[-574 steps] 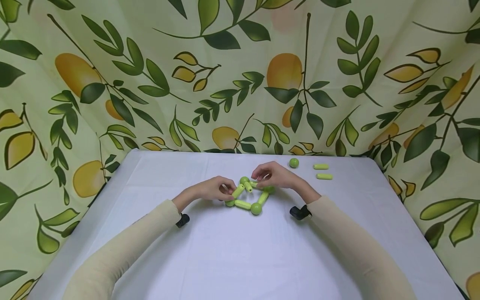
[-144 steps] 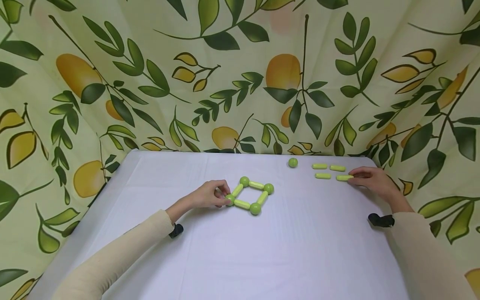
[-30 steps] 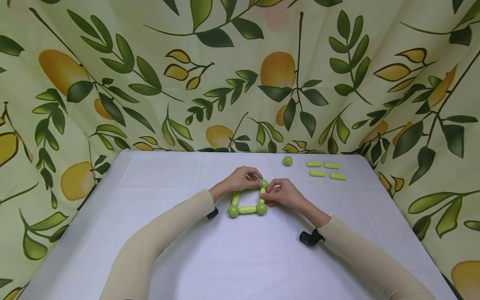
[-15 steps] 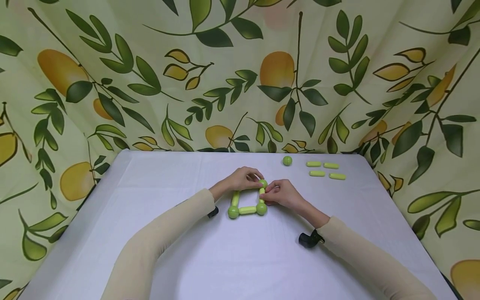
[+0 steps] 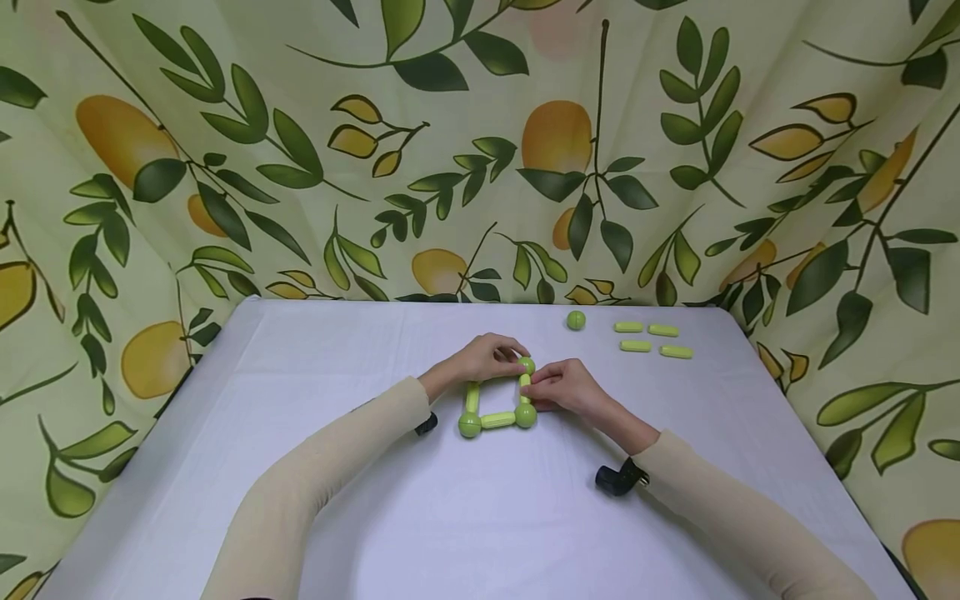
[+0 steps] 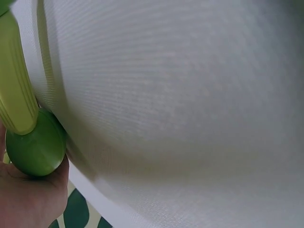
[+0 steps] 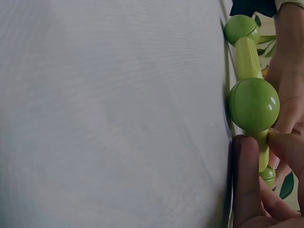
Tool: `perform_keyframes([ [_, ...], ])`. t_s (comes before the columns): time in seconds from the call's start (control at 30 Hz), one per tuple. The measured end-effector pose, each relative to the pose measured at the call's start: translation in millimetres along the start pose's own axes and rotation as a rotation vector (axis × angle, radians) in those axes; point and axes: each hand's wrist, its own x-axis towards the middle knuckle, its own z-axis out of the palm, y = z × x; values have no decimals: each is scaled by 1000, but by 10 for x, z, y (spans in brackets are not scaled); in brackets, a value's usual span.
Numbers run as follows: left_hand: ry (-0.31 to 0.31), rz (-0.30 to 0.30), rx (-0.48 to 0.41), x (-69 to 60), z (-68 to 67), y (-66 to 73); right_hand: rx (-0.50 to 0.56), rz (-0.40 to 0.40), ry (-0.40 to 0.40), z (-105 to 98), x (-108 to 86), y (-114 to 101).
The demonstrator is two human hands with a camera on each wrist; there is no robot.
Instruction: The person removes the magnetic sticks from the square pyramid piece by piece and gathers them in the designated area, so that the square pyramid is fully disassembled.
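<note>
A four-sided frame of yellow-green rods and green balls lies on the white cloth. The left hand [image 5: 483, 358] pinches the far right ball [image 5: 527, 366] and covers the far side of the frame. Close by, the right hand [image 5: 567, 385] grips the right rod [image 5: 525, 383] between thumb and fingers, as the right wrist view also shows. At the frame's near corners sit a left ball [image 5: 469, 425] and a right ball [image 5: 526, 415], joined by the near rod [image 5: 498, 420]. Another green ball [image 6: 37, 145] touches the hand in the left wrist view.
A loose green ball [image 5: 576, 320] lies near the table's back edge. To its right are several loose rods [image 5: 635, 346] in two rows. A leaf-and-fruit patterned curtain [image 5: 450, 167] hangs behind and beside the cloth-covered table [image 5: 465, 517].
Since 4.8 seconds ago the right hand has left the loose rods for the frame, and the left hand has shifted to its far side. The frame has turned; its near left corner has just moved slightly right.
</note>
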Motion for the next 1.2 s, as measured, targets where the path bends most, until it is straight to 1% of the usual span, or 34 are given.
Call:
perform_keyframes([
  [0.17,1,3,6,3,-4,-1,64,-7,-1,6,-10,33],
  [0.33,1,21,11,5,-14,-2,88,-24,7,22,-13,50],
  [0.57,-9,18,9,9,-11,-5,70,-62,18,24,-21,74],
  [0.73,-17,9,6,4,-8,-3,64,-63,22,26,-26,85],
  [1.0,-16,5,-3,-17,-4,0,78,-70,6,34,-46,74],
  [1.2,-22,15,4,-17,-10,-3,65,-72,10,36,-42,80],
])
